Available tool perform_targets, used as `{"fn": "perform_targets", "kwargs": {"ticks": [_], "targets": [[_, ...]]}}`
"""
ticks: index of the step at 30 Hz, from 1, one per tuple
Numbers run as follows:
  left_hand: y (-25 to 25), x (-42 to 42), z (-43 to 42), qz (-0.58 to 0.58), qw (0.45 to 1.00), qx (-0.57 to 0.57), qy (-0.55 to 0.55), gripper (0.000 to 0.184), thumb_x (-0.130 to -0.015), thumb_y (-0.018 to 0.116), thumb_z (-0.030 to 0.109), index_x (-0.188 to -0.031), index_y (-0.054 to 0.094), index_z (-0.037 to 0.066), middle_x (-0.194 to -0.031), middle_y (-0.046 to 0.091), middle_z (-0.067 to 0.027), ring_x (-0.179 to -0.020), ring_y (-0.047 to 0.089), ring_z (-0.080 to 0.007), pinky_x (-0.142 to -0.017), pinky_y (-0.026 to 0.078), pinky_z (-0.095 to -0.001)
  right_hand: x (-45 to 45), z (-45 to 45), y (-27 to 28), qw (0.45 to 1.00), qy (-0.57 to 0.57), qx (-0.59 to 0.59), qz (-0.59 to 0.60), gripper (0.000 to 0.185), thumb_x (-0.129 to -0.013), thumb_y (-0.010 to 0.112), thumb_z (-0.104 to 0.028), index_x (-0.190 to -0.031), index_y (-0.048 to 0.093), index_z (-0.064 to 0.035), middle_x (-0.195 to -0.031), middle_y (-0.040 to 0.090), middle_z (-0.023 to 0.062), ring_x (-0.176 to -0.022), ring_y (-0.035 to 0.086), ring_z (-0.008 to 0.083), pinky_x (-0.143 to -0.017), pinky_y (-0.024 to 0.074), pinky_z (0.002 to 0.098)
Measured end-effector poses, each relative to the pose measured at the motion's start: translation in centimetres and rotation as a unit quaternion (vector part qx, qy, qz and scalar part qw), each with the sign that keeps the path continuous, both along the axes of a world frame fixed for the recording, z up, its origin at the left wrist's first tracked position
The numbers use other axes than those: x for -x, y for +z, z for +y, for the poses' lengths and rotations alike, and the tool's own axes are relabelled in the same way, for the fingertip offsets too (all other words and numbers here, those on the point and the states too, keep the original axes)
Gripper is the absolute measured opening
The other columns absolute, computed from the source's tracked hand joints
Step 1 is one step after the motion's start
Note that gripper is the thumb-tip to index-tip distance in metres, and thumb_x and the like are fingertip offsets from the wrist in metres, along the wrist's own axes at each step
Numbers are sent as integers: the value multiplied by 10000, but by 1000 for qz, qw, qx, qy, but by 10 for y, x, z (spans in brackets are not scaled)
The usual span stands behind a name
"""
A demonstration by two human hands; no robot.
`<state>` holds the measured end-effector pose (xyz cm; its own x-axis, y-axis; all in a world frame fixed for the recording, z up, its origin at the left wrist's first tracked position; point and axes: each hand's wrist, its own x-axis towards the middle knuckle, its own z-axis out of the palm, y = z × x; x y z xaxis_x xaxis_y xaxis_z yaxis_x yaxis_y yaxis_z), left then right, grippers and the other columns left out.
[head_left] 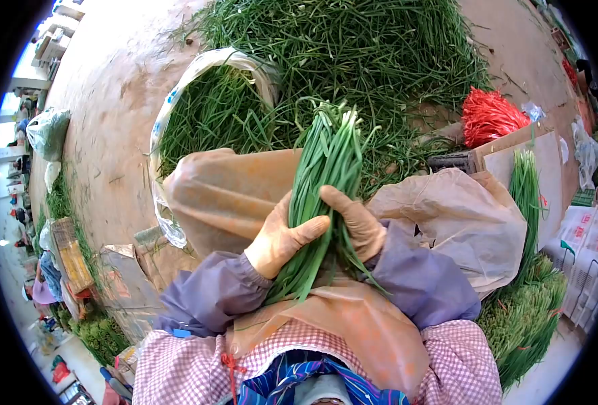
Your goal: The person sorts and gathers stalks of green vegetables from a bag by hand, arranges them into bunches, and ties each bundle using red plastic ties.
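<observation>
A thick bunch of garlic chives (322, 162) stands upright before my chest, pale cut ends at the top and leaf tips hanging toward my apron (353, 314). My left hand (282, 236), in a yellowish glove, wraps the bunch from the left with its thumb across the front. From the right, my gloved right hand (356, 226) closes around the same bunch, its thumb near the middle and its other fingers partly hidden behind the leaves. Beyond the bunch lies a big heap of loose chives (359, 47).
A white-rimmed plastic bag (160, 128) holds more chives at left. Red ties (491, 118) lie at right, near a board (538, 169) with a standing bunch (525, 196). Stacked bundles (525, 314) and white boxes (582, 260) are at lower right. Other people are far left.
</observation>
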<state>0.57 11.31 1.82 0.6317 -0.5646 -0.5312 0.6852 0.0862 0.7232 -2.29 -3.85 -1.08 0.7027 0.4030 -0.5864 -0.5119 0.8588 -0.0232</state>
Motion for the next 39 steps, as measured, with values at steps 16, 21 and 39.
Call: {"fn": "perform_targets", "kwargs": {"ticks": [16, 21, 39], "targets": [[-137, -135, -13, 285, 890, -218, -281, 459, -911, 622, 429, -1157, 604, 42, -1014, 680, -86, -835, 659, -165, -742, 554, -306, -76, 16, -184, 975, 40, -23, 218, 457, -831, 714, -424, -1122, 657, -77, -1059, 683, 126, -920, 650, 264, -852, 539, 428], [-91, -151, -36, 87, 850, -306, -420, 564, -897, 610, 500, -1219, 600, 37, -1056, 683, -125, -947, 646, -198, -837, 524, -325, -84, 33, -191, 976, -34, 40, 209, 353, -878, 674, -324, -1132, 655, -79, -1049, 683, 112, -920, 652, 251, -847, 535, 407], [9, -45, -4, 93, 980, -163, -63, 245, -758, 671, -34, -981, 584, 14, -804, 635, -81, -674, 635, -202, -625, 520, -291, -69, 29, -17, 966, -210, 135, -63, 425, -811, 766, -123, -1182, 574, -43, -1012, 669, 80, -834, 663, 208, -707, 569, 332]]}}
